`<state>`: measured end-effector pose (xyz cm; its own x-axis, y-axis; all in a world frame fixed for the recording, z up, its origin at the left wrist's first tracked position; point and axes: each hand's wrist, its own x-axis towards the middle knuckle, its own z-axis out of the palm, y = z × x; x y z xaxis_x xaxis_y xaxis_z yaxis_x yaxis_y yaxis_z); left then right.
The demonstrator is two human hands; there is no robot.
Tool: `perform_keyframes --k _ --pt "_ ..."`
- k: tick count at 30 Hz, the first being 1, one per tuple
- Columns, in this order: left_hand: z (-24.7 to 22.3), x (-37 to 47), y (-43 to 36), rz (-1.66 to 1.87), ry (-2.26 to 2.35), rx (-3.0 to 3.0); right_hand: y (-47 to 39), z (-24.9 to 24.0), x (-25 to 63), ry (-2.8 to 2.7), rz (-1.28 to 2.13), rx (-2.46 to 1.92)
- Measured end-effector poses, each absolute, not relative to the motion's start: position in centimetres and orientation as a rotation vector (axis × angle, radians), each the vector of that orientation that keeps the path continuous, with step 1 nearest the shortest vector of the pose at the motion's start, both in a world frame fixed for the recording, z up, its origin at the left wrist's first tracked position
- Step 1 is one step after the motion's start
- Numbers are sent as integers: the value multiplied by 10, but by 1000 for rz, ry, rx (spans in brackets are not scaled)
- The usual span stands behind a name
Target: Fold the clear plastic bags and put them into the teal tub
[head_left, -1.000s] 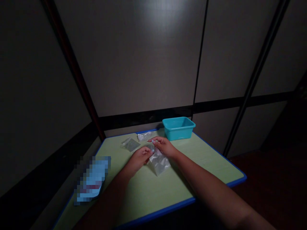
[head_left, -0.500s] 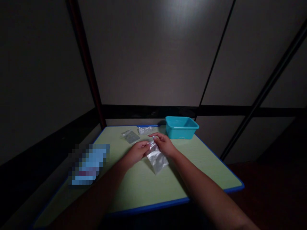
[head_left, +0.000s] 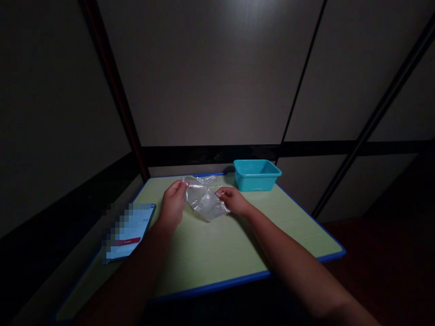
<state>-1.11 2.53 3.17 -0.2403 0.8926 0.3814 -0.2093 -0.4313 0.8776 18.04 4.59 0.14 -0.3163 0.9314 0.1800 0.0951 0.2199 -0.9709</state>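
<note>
A clear plastic bag [head_left: 205,203] is stretched between my two hands above the table. My left hand [head_left: 174,201] pinches its upper left corner between thumb and fingers. On the other side my right hand [head_left: 233,199] is closed on the bag's right edge. Behind it, near the table's back edge, lies another crinkled clear plastic bag [head_left: 209,180], partly covered by the held one.
The pale green table [head_left: 217,262] has a blue rim. At its back right stands a turquoise plastic basin [head_left: 256,181]. A tablet-like device with a lit screen [head_left: 132,228], partly pixelated, lies at the left edge. Cabinet panels [head_left: 210,90] rise behind the table.
My hands have moved apart, the left one to the left, and the bag between them is spread wider and raised. The flat bag seen at the back left is now hidden behind it.
</note>
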Motion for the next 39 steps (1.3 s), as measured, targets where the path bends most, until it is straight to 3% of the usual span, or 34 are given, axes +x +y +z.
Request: perform_keyframes --k 10,14,20,30,39 --pt "49 -18 23 1708 773 820 41 9 185 -1715 1372 -962" --pt "52 -22 24 1646 805 668 45 14 189 -1613 1237 -1168" --pt "55 -20 23 1533 816 542 44 16 196 -1652 1473 -1479" --pt "46 -16 23 1497 772 703 51 13 193 -1433 1033 -1173" --pt "29 2 16 1340 877 1107 38 13 177 -1668 1340 -785"
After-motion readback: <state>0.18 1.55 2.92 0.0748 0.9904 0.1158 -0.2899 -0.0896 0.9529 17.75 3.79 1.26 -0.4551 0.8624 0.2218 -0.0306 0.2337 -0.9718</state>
